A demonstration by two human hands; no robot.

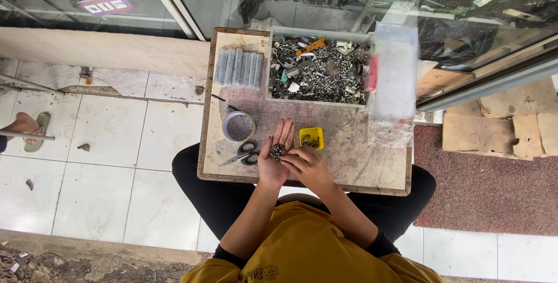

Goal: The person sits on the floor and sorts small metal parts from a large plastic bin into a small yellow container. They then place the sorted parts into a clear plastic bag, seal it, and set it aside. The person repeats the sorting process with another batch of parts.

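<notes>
My left hand [275,156] lies palm up over the near edge of a worn wooden board [360,167], fingers spread, cradling a small heap of dark screws [277,151]. My right hand [308,165] is beside it, fingers bent and picking at that heap. A small yellow tray [311,138] with a few small parts sits just beyond my right hand. Black-handled scissors [244,154] lie left of my left hand, next to a roll of tape [239,126].
A clear plastic bin [318,71] full of mixed screws and metal scraps stands at the board's far side. Small clear bags [240,68] lie at its left, a plastic bag [392,85] at its right. Someone's sandalled foot [26,127] is far left on the tiled floor.
</notes>
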